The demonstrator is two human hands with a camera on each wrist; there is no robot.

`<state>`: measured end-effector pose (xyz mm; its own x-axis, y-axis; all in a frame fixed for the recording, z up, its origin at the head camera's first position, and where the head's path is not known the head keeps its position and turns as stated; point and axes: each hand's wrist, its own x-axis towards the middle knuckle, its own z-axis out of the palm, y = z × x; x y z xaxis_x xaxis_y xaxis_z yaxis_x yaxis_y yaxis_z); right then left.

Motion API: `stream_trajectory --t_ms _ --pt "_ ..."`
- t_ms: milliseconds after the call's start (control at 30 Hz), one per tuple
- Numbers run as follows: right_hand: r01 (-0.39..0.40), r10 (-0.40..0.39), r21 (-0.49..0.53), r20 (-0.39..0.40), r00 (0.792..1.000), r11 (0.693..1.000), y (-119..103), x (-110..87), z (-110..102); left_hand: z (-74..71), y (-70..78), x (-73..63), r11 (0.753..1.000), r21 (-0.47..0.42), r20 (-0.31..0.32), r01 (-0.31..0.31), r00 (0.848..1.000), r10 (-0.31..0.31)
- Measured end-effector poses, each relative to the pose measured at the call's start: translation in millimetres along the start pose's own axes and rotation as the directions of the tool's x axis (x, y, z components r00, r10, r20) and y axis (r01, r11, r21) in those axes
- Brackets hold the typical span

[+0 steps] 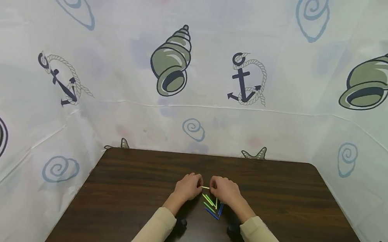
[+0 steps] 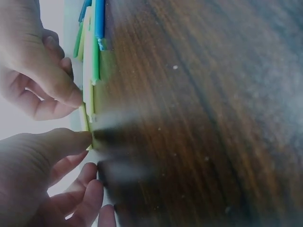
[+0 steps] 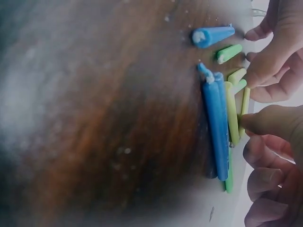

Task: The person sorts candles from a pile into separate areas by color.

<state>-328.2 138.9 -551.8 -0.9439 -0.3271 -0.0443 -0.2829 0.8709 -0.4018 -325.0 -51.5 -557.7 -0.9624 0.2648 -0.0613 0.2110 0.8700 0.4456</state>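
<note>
A thin yellow candle point(image 1: 205, 187) spans the gap between both hands. My left hand point(image 1: 189, 186) pinches one end between thumb and fingertip. At the other end, my right hand point(image 1: 226, 190) pinches it the same way. Just below the hands, several small candles lie on the table: green ones point(image 1: 209, 207), yellow ones point(image 1: 216, 203) and blue ones point(image 1: 211, 214). White wick ends show on a blue candle point(image 3: 213, 36) and a green candle point(image 3: 229, 53) in the right wrist view. Two blue candles point(image 3: 215, 123) lie side by side there.
The dark wooden table point(image 1: 131, 193) runs under both arms. Behind and beside it hangs a pale cloth point(image 1: 205, 79) printed with shells and anchors. Dark objects point(image 1: 233, 232) show beneath the wrists.
</note>
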Motion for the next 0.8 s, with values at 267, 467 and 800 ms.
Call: stream_trajectory --t_ms 267,467,800 --pt "-0.016 0.017 -0.026 0.013 1.000 1.000 -0.5 4.6 2.1 -5.0 5.3 -8.6 0.997 0.039 0.018 -0.067 0.998 0.066" --pt "-0.024 0.024 -0.024 0.012 1.000 0.999 0.0 3.7 -0.4 -8.6 10.1 -13.5 0.980 0.084 0.118 -0.182 0.978 0.172" --pt "-0.032 0.031 0.017 0.045 0.998 0.999 1.5 5.8 -2.2 -7.5 5.5 -18.3 0.977 -0.034 0.197 -0.210 0.957 0.212"
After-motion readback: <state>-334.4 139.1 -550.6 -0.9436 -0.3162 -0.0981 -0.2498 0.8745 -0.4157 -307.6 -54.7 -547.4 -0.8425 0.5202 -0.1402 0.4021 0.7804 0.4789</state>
